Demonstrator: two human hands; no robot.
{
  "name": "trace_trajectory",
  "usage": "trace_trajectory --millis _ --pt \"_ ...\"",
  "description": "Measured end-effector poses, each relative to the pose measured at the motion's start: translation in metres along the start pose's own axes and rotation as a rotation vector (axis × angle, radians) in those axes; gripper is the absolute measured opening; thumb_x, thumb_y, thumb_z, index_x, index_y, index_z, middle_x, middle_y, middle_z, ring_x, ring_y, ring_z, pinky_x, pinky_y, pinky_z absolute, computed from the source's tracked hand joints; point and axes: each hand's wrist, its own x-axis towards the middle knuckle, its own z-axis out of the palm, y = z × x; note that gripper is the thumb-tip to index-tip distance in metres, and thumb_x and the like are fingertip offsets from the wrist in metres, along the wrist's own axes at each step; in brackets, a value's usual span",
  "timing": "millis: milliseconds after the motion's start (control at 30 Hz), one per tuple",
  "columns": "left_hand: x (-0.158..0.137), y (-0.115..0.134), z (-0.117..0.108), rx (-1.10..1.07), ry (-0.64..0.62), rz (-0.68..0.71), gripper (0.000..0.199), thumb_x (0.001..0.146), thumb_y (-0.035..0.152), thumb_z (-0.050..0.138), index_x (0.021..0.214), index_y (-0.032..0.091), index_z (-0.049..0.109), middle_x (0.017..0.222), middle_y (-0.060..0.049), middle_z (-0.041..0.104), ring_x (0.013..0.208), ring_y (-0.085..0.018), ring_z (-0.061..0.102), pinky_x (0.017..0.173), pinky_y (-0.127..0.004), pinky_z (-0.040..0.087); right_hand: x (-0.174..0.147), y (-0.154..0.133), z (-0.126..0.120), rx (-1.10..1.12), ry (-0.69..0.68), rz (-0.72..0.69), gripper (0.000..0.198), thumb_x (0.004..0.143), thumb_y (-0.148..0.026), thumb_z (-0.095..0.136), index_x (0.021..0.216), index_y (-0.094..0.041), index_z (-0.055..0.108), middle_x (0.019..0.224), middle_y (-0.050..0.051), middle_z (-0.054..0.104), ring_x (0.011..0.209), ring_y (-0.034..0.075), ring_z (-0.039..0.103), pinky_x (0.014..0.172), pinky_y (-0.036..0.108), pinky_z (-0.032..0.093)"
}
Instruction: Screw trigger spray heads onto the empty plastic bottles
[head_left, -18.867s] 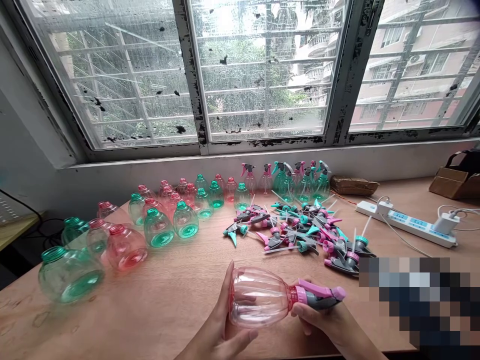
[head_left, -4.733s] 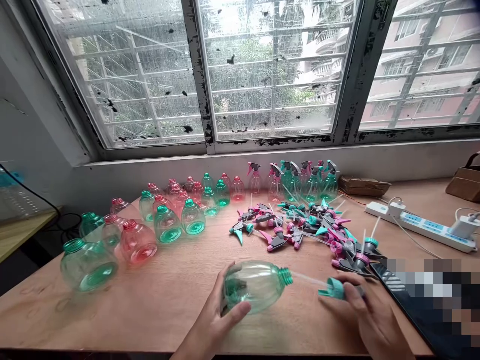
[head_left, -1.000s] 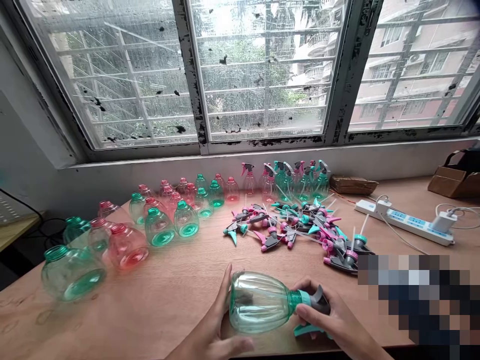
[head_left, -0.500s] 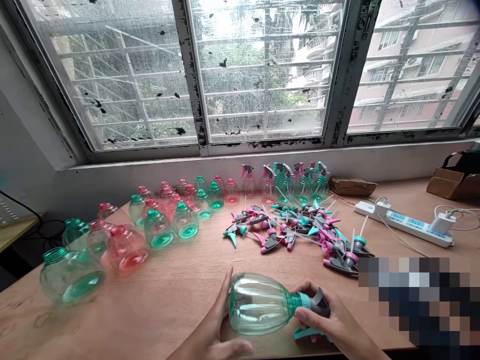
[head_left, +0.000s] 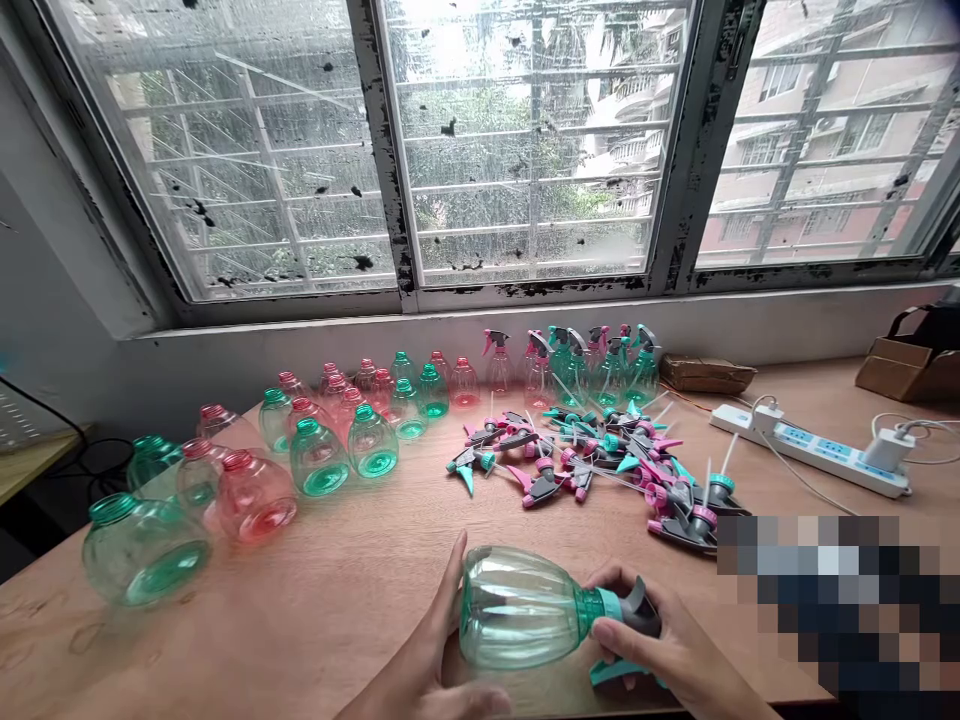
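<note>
The grey-and-teal trigger sprayer head (head_left: pixel 639 612), held apart seconds ago, is now sitting on the green ribbed bottle (head_left: pixel 517 610), seemingly joining them. Over the table (head_left: pixel 300 630), near centre, the left hand (head_left: pixel 427 645) is cupping its base, fingers loosely spread; the right hand (head_left: pixel 664 640) is gripping the head.

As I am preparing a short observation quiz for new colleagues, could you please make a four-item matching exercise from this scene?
Things
1. Ribbed, translucent green plastic bottle
2. Loose pink, teal and grey plastic spray heads
3. Long white plastic power strip
4. Flat brown package

Places or states
A. Fitted with white plugs
B. Just right of the upright spray-topped bottles
C. Sideways between the left hand and right hand
D. Heaped together on the tabletop

Right pairs: 1-C, 2-D, 3-A, 4-B
</note>
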Motion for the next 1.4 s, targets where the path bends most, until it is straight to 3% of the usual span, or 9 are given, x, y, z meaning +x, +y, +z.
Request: trace_trajectory --millis 167,267,433,600,700,967,1100,1233,1400 --pt "-0.002 0.002 -0.001 -0.014 -0.026 -0.017 0.104 0.085 0.056 0.068 0.158 0.029 -0.001 0.17 -0.003 0.009 0.156 -0.03 0.001 0.126 -0.047 0.002 0.0 0.0 0.0 0.002 -0.008 -0.015 0.044 0.075 -0.053 0.079 0.095 -0.016 0.065 0.062 -0.005 0.058 0.055 0.011 0.054 0.043 0.02 0.051" --pt "-0.002 0.002 -0.001 0.02 -0.008 -0.035 0.097 0.087 0.046 0.07 0.158 0.034 0.005 0.17 0.001 0.01 0.156 -0.029 0.001 0.127 -0.045 0.004 0.0 -0.002 0.001 0.005 -0.011 -0.013 0.044 0.077 -0.053 0.077 0.096 -0.016 0.064 0.06 -0.005 0.059 0.055 0.012 0.055 0.043 0.02 0.051" --pt "0.0 -0.001 -0.001 0.015 -0.028 0.018 0.099 0.09 0.031 0.069 0.156 0.042 -0.005 0.17 0.007 0.002 0.156 -0.027 0.005 0.127 -0.044 0.008 -0.001 -0.001 0.0 -0.001 0.005 0.006 0.045 0.078 -0.055 0.076 0.095 -0.016 0.064 0.06 -0.003 0.062 0.057 0.013 0.057 0.043 0.018 0.049" --pt "0.002 -0.004 -0.002 -0.022 -0.021 -0.014 0.113 0.083 0.036 0.077 0.157 0.033 -0.008 0.17 -0.001 0.008 0.155 -0.029 0.007 0.126 -0.046 0.004 0.001 0.003 -0.001 -0.002 -0.025 -0.029 0.044 0.073 -0.052 0.081 0.093 -0.016 0.065 0.065 -0.005 0.058 0.054 0.01 0.053 0.042 0.017 0.05" --pt "0.0 -0.004 -0.002 0.015 -0.028 -0.04 0.105 0.084 0.041 0.075 0.159 0.028 0.002 0.17 -0.005 0.01 0.155 -0.03 0.008 0.126 -0.046 0.004 0.001 0.004 -0.002 -0.031 -0.032 -0.017 0.046 0.072 -0.052 0.082 0.094 -0.015 0.066 0.067 -0.004 0.058 0.054 0.01 0.054 0.042 0.017 0.05" --pt "-0.001 -0.006 0.0 0.124 -0.025 0.042 0.093 0.095 0.036 0.062 0.154 0.046 -0.01 0.17 0.006 0.007 0.155 -0.026 0.011 0.126 -0.047 0.001 -0.001 0.0 -0.002 -0.024 -0.021 0.006 0.046 0.077 -0.054 0.077 0.097 -0.015 0.064 0.061 -0.004 0.059 0.057 0.012 0.056 0.044 0.018 0.051" --pt "-0.001 -0.007 -0.002 0.042 -0.028 0.023 0.107 0.087 0.048 0.071 0.155 0.039 -0.011 0.17 0.001 0.009 0.155 -0.029 0.009 0.127 -0.045 0.003 0.0 0.001 -0.002 -0.034 -0.02 -0.002 0.047 0.074 -0.053 0.08 0.097 -0.015 0.066 0.066 -0.004 0.058 0.059 0.013 0.056 0.043 0.019 0.052" --pt "-0.002 -0.007 -0.004 0.07 -0.048 0.017 0.096 0.087 0.051 0.068 0.159 0.031 0.007 0.17 -0.003 0.01 0.155 -0.032 0.005 0.126 -0.046 0.002 0.0 0.002 -0.002 -0.042 -0.019 -0.015 0.046 0.075 -0.052 0.08 0.098 -0.014 0.066 0.065 -0.004 0.058 0.058 0.013 0.057 0.043 0.019 0.052" --pt "-0.002 -0.009 -0.003 0.138 -0.024 0.056 0.093 0.093 0.037 0.066 0.157 0.041 -0.002 0.17 0.001 0.008 0.155 -0.028 0.009 0.126 -0.047 0.001 -0.001 0.0 -0.002 -0.036 0.003 0.017 0.047 0.076 -0.053 0.079 0.1 -0.014 0.065 0.064 -0.003 0.06 0.061 0.016 0.061 0.043 0.02 0.052"
